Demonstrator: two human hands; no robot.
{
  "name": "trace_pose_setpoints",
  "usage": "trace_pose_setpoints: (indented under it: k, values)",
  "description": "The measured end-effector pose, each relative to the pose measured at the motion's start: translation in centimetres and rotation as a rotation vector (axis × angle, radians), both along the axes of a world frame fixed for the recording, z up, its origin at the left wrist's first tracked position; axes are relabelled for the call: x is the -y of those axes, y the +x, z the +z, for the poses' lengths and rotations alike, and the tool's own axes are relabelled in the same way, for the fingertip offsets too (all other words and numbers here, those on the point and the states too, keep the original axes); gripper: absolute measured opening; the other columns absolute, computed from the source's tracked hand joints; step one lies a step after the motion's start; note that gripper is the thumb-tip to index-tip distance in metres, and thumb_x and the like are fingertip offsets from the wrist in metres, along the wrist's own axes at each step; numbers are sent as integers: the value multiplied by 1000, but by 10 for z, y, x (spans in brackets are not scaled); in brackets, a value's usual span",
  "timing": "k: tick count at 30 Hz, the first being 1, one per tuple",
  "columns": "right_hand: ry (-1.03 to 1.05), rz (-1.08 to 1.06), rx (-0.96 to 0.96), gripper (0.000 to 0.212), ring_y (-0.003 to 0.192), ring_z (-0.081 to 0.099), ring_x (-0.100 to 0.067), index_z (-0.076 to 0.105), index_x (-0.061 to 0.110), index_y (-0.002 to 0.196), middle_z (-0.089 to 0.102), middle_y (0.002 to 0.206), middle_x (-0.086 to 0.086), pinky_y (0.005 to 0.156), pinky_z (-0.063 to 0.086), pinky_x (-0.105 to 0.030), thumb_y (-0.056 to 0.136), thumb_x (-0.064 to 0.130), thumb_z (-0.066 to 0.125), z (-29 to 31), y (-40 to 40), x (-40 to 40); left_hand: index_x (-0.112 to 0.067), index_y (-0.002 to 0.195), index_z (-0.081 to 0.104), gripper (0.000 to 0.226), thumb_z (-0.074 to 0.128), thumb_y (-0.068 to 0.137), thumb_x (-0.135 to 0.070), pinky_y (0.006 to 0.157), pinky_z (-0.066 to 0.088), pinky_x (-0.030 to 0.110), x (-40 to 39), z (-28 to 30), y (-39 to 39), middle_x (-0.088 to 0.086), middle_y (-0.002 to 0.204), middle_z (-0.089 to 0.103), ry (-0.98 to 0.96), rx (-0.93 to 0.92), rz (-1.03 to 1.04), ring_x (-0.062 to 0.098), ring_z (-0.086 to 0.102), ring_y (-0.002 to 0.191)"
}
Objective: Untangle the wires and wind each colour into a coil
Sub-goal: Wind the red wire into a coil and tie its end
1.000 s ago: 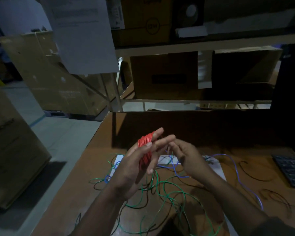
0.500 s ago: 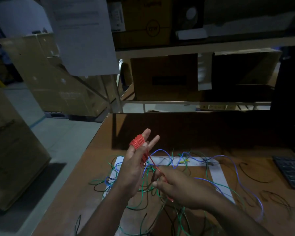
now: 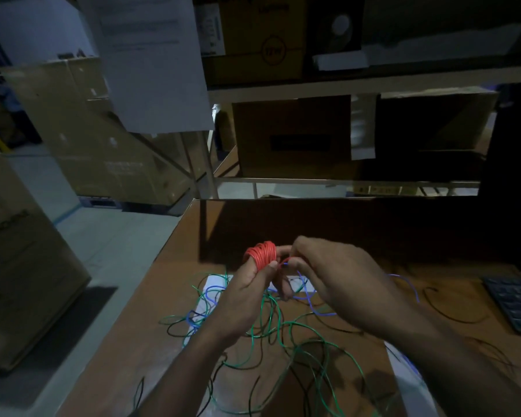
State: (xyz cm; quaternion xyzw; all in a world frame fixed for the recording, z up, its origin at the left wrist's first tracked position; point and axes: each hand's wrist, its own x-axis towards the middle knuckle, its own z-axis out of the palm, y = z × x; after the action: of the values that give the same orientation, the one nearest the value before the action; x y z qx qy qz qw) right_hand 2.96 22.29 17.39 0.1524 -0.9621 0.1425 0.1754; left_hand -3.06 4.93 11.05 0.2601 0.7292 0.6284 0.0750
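My left hand (image 3: 243, 299) holds the red wire coil (image 3: 261, 254) wound around its fingers while my right hand (image 3: 333, 275) pinches the light, springy tail just beside it.

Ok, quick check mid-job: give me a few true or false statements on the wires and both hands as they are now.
1. The red coil is wound round fingers of the left hand. True.
2. The right hand lies flat on the table. False: it is raised, pinching the red wire's end beside the coil.
3. Green wire is already coiled. False: it lies loose and tangled on the table.
4. A keyboard sits at the table's right edge. True.
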Motion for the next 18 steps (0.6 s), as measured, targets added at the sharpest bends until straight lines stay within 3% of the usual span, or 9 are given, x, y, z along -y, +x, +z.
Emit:
trace_pose_setpoints:
  k: [4, 8, 12, 14, 16, 18]
  values:
    - [206, 121, -126, 25, 88, 50, -9, 61, 35, 103, 56, 94, 15, 61, 47, -28, 92, 42, 40, 13, -11, -27, -22, 113, 68, 32, 40, 108, -35, 77, 48, 31, 8, -2, 7, 0, 69, 53, 88, 93, -158, 17, 55, 71]
    - [215, 138, -190, 39, 92, 52, -14, 69, 31, 110, 63, 97, 11, 67, 45, -31, 89, 42, 38, 5, -24, -39, -15, 102, 64, 28, 41, 106, -31, 70, 45, 23, 10, 3, 11, -5, 67, 41, 164, 179, -298, 14, 47, 61]
    - [-162, 228, -77, 32, 124, 47, -4, 70, 33, 122, 63, 129, 20, 99, 42, -25, 100, 38, 47, -19, -32, -34, -16, 84, 57, 30, 43, 106, -31, 82, 37, 43, 7, 10, 14, -6, 56, 28, 345, 312, -341, 6, 38, 45]
    - [-369, 272, -10, 29, 134, 45, -3, 71, 27, 124, 61, 137, 18, 109, 39, -22, 103, 29, 51, -28, -31, -29, -16, 75, 53, 35, 47, 103, -36, 77, 42, 36, 6, 11, 15, -7, 52, 23, 455, 417, -341, 4, 29, 36]
    - [-514, 290, 62, 28, 135, 49, -5, 70, 21, 123, 62, 137, 16, 111, 41, -31, 105, 25, 49, -36, -26, -21, -17, 67, 49, 42, 51, 99, -44, 66, 30, 30, 4, 9, 16, -10, 47, 26, 552, 543, -356, 3, 25, 31]
    - [-631, 271, 118, 27, 128, 57, -5, 66, 18, 118, 66, 131, 13, 106, 48, -38, 108, 26, 43, -42, -21, -13, -18, 63, 47, 47, 51, 98, -50, 64, 16, 35, 1, 6, 16, -12, 44, 30, 597, 633, -381, 3, 24, 29]
